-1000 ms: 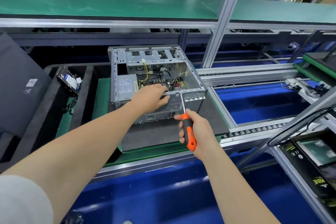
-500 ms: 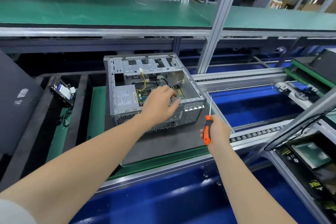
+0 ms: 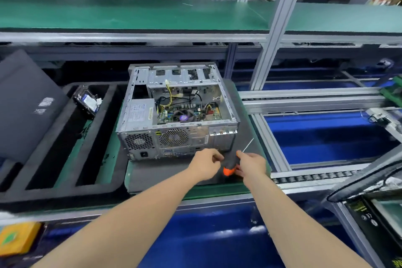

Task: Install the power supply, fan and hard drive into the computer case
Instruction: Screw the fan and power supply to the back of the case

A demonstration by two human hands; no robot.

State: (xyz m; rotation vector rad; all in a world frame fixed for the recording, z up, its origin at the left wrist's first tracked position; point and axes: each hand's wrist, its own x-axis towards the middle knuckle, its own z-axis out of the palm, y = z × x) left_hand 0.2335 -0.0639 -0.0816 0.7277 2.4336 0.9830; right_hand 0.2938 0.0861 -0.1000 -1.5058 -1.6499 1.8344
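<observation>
Two hands at case (image 3: 185, 140) rear edge: right hand (image 3: 252, 165) grasps screwdriver (image 3: 228, 171), left hand (image 3: 204, 165) grip unclear.

You wear the one camera on your head. It looks forward and down, along both your arms, at the open computer case (image 3: 174, 137) on the bench (image 3: 217, 194). The case is near and sits in the middle. Your left hand (image 3: 205, 164) and right hand (image 3: 251, 165) show just below it.

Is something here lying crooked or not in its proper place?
The hard drive lies tilted in a slot of the black foam tray, left of the computer case, not inside it. Nothing looks spilled or broken.
</observation>
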